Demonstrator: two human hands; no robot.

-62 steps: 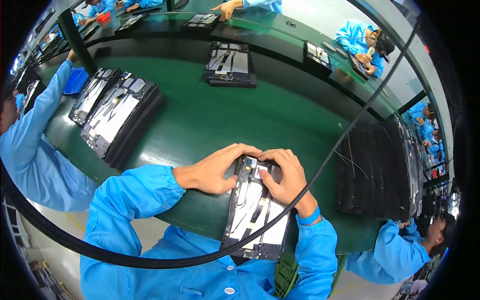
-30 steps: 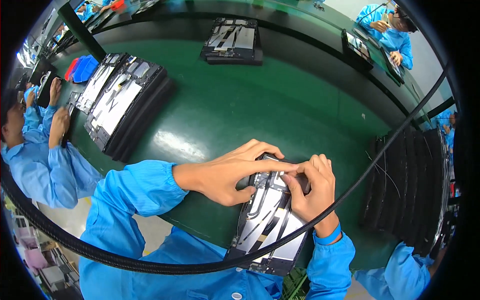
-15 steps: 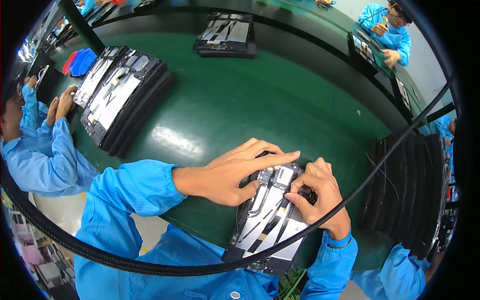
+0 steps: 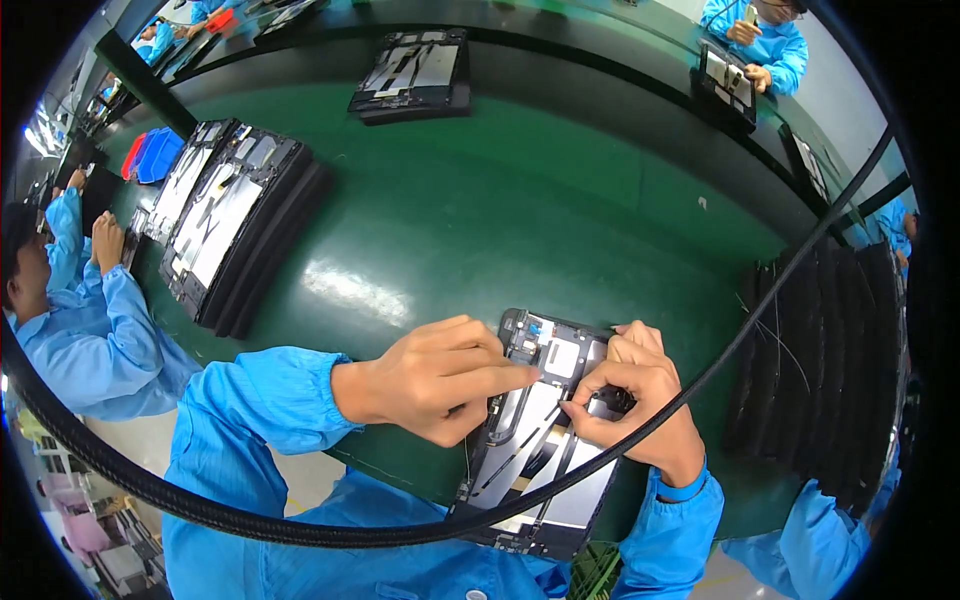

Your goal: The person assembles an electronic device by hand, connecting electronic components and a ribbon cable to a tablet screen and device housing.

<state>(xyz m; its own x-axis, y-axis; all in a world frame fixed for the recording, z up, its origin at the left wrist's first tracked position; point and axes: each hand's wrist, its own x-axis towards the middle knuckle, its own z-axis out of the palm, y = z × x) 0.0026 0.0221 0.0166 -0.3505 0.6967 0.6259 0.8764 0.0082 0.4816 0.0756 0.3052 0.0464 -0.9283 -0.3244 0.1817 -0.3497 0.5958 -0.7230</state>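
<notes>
An opened tablet [image 4: 519,437] lies at the table's near edge, its inside facing up, with a circuit board at the far end, pale silvery panels and dark ribbon cables. My left hand [image 4: 430,382] reaches over its left side. The index finger is stretched out with its tip on the board area; the other fingers are curled and hold nothing I can see. On the tablet's right side, my right hand [image 4: 640,405] is closed, thumb and index tip pinched at a thin black ribbon cable [image 4: 546,438]. The exact grip is partly hidden by the fingers.
Stacked opened tablets [image 4: 225,215] stand at left, near a co-worker [image 4: 85,330] and a blue bin [image 4: 160,153]. Another stack [image 4: 415,75] lies at the far side. Tall black stacks [image 4: 815,370] rise at right. A thick black cable [image 4: 740,355] arcs across the view.
My left hand has drawn back leftward from over the tablet's far end, curling its fingers and leaving the index on the board. My right hand stays pinched at nearly the same spot.
</notes>
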